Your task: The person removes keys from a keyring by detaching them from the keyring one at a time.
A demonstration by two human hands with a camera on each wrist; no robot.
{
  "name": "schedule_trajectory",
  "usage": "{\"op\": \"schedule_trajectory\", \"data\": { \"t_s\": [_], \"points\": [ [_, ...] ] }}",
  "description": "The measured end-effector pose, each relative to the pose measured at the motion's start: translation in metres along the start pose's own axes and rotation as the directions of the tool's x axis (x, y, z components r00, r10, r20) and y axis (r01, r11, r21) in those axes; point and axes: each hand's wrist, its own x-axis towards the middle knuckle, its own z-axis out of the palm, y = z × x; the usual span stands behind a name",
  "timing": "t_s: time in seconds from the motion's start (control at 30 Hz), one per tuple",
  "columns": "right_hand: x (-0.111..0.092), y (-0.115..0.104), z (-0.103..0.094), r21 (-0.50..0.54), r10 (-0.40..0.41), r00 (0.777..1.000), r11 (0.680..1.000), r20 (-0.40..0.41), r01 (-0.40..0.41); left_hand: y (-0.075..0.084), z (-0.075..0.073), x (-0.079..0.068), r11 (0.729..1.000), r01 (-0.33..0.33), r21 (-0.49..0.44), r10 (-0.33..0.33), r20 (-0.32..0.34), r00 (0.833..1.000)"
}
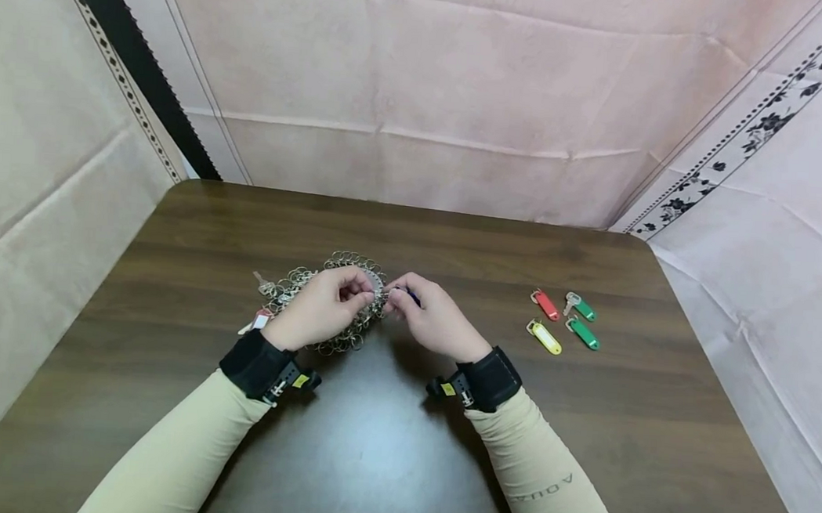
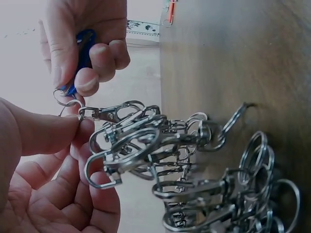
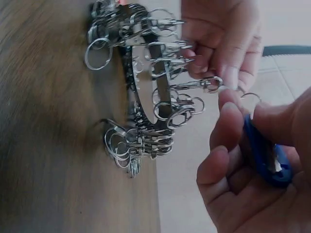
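Observation:
My left hand [image 1: 319,307] pinches the metal ring of a swivel clasp [image 2: 104,114] between thumb and index finger. This clasp is one of many metal swivel clasps with rings [image 3: 158,145] that crowd round the edge of a round holder [image 3: 144,80]. My right hand [image 1: 435,318] grips a blue key tag [image 3: 266,154] with a key in or against it. The tag's thin wire ring [image 2: 62,98] meets the clasp's ring between the fingertips of both hands. In the head view the hands cover part of the clasps.
On the brown table [image 1: 384,459], a red tag [image 1: 545,305], a yellow tag [image 1: 544,337] and two green tags [image 1: 583,334] lie to the right, one with a key. A red-and-white tag [image 1: 262,319] and a key [image 1: 263,281] sit at the clasps' left side. White cloth [image 1: 429,69] hangs behind.

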Motion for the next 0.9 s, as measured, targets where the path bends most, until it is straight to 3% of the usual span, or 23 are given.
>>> {"op": "schedule_trajectory", "data": {
  "t_s": [0.3,0.73,0.9],
  "points": [
    [0.002,0.001,0.002,-0.068,0.021,0.997,0.997,-0.078,-0.026,0.0,0.005,0.0,1.0,-0.013,0.016,0.014,-0.024,1.0],
    [0.002,0.003,0.011,0.051,-0.017,0.989,0.998,-0.15,0.024,-0.002,0.009,-0.002,0.999,-0.029,0.026,0.029,-0.029,0.999],
    [0.002,0.002,0.012,0.062,0.004,0.989,0.998,-0.148,0.005,-0.003,0.01,0.0,1.0,-0.022,0.017,0.023,-0.032,0.999]
  ]
}}
